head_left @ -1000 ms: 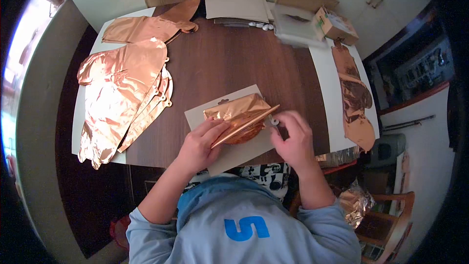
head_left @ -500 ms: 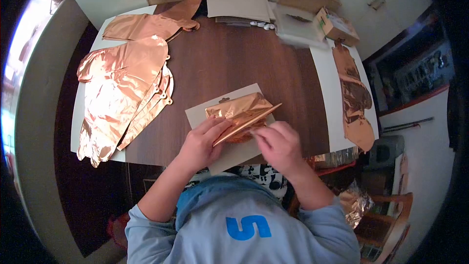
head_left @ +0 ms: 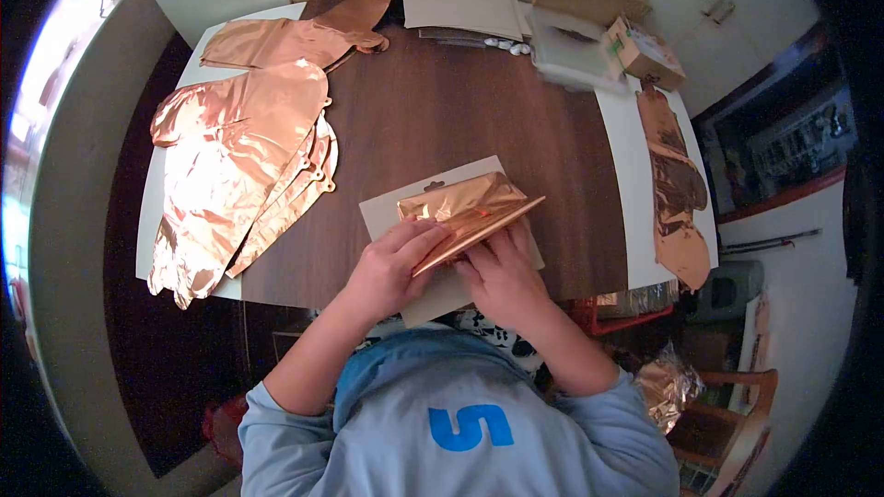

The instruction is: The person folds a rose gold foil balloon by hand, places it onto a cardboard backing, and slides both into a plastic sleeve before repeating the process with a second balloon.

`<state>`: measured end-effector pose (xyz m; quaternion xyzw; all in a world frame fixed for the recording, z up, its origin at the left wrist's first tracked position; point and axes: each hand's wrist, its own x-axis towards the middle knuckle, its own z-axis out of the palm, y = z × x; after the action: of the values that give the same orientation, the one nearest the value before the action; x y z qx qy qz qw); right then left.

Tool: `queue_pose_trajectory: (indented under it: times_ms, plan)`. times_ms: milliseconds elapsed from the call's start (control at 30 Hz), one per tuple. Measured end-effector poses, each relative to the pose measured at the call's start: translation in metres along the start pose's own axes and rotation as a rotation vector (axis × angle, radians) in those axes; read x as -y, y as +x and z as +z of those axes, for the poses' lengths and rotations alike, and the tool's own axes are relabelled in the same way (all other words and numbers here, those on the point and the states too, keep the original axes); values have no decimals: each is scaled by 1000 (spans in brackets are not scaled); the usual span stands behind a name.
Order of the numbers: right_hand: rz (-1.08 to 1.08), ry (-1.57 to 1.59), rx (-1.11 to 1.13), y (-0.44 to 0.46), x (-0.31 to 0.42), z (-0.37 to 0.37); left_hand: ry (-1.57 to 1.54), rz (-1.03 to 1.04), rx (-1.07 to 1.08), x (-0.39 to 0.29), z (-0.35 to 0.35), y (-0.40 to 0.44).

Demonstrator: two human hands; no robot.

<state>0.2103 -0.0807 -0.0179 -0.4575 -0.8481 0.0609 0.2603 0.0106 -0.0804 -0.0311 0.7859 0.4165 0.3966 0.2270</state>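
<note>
A folded rose-gold foil balloon (head_left: 474,205) lies on a pale card (head_left: 387,209) with a hanging slot in its upper edge. One folded layer of the foil stands up at a slant. My left hand (head_left: 391,267) grips this foil at its lower left, its fingers over the fold and its thumb partly hidden. My right hand (head_left: 505,281) reaches under the raised layer from the near side, fingers stretched out and apart. Its fingertips are hidden beneath the foil.
Flat foil balloons (head_left: 239,147) are piled at the left of the brown table (head_left: 460,110). Another long foil balloon (head_left: 677,193) lies at the right edge. Along the back stand a stack of cards (head_left: 460,7), clear plastic sleeves (head_left: 571,51) and a small box (head_left: 645,53).
My right hand has moved left and in under the raised foil, its fingers going from a pinch to stretched out. My left hand keeps its place on the foil. The view has shifted slightly.
</note>
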Motion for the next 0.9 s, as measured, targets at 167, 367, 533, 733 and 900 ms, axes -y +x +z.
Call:
queue_pose_trajectory:
  times_ms: [167, 367, 533, 733, 900]
  plan:
    - [62, 30, -124, -32, -24, -49, 93, 62, -3, -1, 1, 2]
    - [47, 115, -250, -7, -22, -100, 267, 178, 101, 0, 12, -2]
    - [-95, 55, 88, 35, -42, -49, 232, 192, 201, -21, -5, 5]
    - [-81, -52, 277, 37, -52, -4, 253, 99, 143, -17, -7, 4]
    - [-35, -40, 342, 30, -41, 0, 540, -46, 162, -20, 1, 11]
